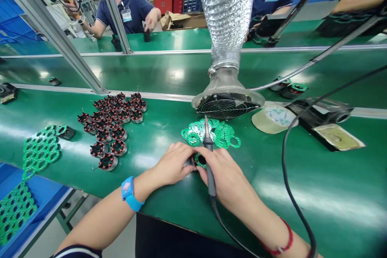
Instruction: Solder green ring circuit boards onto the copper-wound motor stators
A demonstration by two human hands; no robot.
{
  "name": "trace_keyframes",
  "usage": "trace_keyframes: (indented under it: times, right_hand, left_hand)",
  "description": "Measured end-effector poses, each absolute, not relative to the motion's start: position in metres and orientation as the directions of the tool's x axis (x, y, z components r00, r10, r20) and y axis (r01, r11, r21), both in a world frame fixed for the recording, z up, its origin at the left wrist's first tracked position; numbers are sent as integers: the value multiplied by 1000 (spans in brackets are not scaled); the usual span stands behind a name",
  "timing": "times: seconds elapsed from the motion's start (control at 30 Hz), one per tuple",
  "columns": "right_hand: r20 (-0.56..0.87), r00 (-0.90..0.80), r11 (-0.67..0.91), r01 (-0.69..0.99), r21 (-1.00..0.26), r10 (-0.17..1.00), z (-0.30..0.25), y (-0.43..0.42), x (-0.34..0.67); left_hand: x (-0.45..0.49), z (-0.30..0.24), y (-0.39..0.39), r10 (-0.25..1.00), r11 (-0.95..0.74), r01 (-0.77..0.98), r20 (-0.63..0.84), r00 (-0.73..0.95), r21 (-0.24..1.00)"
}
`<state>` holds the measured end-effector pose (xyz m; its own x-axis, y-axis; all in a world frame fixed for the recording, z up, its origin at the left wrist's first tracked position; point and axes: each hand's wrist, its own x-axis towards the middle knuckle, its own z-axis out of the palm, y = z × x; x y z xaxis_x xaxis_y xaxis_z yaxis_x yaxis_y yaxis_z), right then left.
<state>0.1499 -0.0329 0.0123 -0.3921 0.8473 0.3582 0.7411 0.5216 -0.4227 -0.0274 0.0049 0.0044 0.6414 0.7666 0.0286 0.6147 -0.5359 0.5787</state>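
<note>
My left hand [172,164] pinches a small round motor coil [199,159] topped by a green ring board, on the green bench near its front edge. My right hand [225,175] touches the same coil from the right, with a soldering iron [208,149] gripped in it. The iron's tip points up and away, toward a pile of loose green ring boards [216,132] just behind the coil. Its black cable [290,177] loops off to the right. A blue wristband sits on my left wrist and a red cord on the right.
A fume duct with a fan grille [226,105] stands right behind the pile. Several wound coils [111,125] cluster at left, beside a green board panel [39,149]. A sponge pad [273,119] and iron stand [326,123] lie at right. Other people work across the conveyor [130,4].
</note>
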Motion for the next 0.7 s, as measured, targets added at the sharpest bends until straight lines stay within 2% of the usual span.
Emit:
trace_keyframes:
  times: [0.1,0.27,0.4,0.53,0.7]
  right_hand:
    - [387,-303,471,740,-481,871,5,-37,151]
    - [425,-234,428,784,-450,874,-9,-48,152]
    - [426,-241,455,720,-524,872,-16,-54,157]
    - [416,-131,385,688,-616,900,-22,-54,159]
    - [374,62,260,615,-745,925,-29,-55,155]
  left_hand:
    - [-28,6,4,763,-527,565,59,644,635]
    - [-26,9,0,753,-513,414,162,638,752]
    - [-14,5,-7,747,-562,455,187,639,691]
    - [-7,4,-8,716,-619,503,172,676,603]
    - [-12,17,-3,667,-635,503,88,740,586]
